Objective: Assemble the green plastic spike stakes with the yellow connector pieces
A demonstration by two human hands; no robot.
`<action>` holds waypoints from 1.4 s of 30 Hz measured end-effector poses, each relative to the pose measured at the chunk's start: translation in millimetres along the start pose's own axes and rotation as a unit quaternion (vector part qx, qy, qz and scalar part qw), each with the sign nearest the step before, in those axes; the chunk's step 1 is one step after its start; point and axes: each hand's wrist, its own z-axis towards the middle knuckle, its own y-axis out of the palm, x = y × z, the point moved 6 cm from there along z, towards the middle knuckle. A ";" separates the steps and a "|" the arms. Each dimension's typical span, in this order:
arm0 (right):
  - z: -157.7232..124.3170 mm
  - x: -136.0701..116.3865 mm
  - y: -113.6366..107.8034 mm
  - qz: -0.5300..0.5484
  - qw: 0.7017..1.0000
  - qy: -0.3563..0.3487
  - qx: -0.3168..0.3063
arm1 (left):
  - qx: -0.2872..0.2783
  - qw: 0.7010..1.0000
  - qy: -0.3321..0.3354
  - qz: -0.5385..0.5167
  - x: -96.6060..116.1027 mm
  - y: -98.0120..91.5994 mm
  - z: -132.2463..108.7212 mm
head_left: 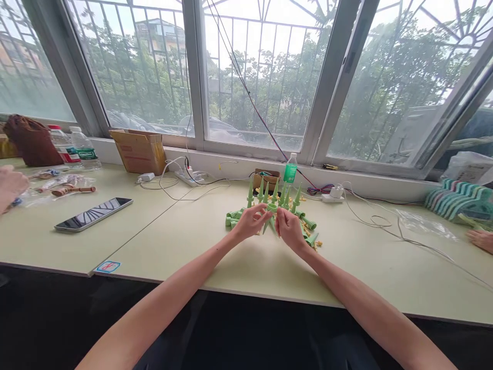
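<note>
My left hand (250,221) and my right hand (288,228) meet over the middle of the pale green table (246,262), fingers pinched together on one green plastic cone piece (271,216) held between them. Just behind them several green cone spikes (269,194) stand upright in a row. More green pieces (233,218) lie flat to the left, and others (310,231) lie to the right with small yellow bits scattered among them.
A phone (93,214) lies on the left of the table, with a cardboard box (139,150), water bottles (82,149) and a power strip (188,178) near the window sill. A green bottle (290,168) stands behind the cones. Other people's hands show at far left (11,186) and far right (481,239).
</note>
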 end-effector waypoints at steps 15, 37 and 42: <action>-0.5 -5.2 -4.2 -0.037 0.999 -0.013 0.011 | -0.007 0.996 -0.069 -0.064 -5.4 0.1 3.7; 2.2 3.0 -3.0 0.014 1.000 -0.002 -0.007 | -0.136 0.983 -0.078 -0.097 -1.4 10.1 -3.2; 3.9 6.6 -5.0 0.009 1.000 0.010 0.000 | -0.114 0.991 -0.036 -0.057 9.3 7.9 -5.2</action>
